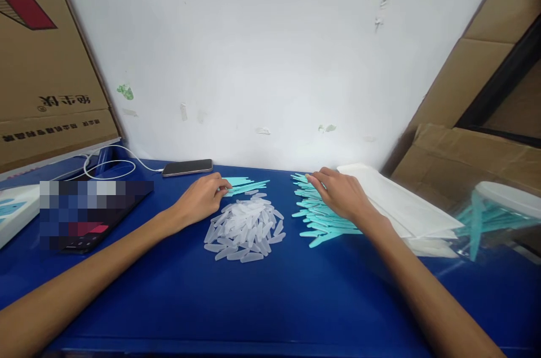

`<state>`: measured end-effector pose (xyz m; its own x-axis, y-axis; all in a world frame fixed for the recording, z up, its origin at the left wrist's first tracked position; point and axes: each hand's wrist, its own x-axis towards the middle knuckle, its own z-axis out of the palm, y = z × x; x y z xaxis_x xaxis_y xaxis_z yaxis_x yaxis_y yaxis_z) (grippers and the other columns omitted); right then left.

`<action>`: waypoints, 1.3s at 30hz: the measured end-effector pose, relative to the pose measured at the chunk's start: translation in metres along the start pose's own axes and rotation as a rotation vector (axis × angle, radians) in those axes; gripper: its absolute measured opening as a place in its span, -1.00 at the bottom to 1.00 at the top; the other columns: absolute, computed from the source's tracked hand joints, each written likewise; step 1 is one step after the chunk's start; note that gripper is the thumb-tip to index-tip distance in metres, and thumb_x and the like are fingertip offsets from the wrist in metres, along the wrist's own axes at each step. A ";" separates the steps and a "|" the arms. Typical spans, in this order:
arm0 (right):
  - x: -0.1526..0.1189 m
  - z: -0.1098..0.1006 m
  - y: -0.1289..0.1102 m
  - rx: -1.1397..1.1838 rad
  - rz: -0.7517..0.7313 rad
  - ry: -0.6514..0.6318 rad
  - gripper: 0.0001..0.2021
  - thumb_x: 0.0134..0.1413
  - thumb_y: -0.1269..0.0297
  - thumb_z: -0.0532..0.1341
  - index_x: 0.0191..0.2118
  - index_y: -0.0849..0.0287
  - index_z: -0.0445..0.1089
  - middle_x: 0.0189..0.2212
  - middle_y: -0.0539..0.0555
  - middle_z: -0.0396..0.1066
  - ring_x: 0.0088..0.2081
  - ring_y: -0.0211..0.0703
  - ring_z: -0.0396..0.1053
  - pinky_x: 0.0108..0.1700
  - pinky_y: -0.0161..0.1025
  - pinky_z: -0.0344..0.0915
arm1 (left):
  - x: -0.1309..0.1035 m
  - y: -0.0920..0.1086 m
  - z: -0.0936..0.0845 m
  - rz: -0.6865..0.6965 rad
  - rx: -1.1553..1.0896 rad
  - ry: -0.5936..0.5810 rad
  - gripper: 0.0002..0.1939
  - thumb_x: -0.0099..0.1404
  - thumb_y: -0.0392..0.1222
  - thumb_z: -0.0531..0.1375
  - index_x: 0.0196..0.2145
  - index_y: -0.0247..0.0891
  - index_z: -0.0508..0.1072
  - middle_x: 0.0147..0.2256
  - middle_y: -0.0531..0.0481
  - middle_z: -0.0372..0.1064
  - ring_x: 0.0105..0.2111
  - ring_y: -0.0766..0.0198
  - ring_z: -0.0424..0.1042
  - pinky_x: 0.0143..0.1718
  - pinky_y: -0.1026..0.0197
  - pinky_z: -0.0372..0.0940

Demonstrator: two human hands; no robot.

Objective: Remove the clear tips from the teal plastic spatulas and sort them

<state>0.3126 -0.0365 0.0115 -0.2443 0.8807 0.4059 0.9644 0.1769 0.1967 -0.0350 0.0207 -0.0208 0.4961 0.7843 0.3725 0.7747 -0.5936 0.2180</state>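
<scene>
At the far side of the table, my left hand pinches thumb and forefinger at the end of a teal razor-shaped stick in a small loose group of teal sticks. These sticks are slim and look like eyebrow razors. My right hand rests over a larger spread of teal sticks, its thumb and fingers closed at the tip of one by the back edge. Between the hands lies a heap of translucent white caps, flat and tapered. My palm and wrist cover part of the right-hand spread.
White paper-like sheets or bags lie right of my right hand, beside a clear jar holding teal sticks. A phone on a white cable and a dark, partly blurred device lie left. Cardboard boxes flank the blue table.
</scene>
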 end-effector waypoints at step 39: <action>0.000 0.017 0.016 0.012 0.006 -0.198 -0.66 0.37 0.11 0.00 -0.07 0.07 0.50 -0.16 0.12 0.54 -0.14 0.01 0.48 -0.28 -0.22 0.26 | -0.005 0.006 0.006 0.225 0.156 -0.050 -0.58 0.44 -0.29 -0.09 0.07 -0.20 0.47 -0.06 -0.22 0.31 -0.09 0.02 0.30 -0.23 0.10 0.31</action>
<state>0.3298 -0.0261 0.0000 -0.2146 0.9509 0.2232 0.9673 0.1753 0.1832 -0.0304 0.0143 -0.0269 0.6783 0.6461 0.3501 0.6920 -0.7218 -0.0086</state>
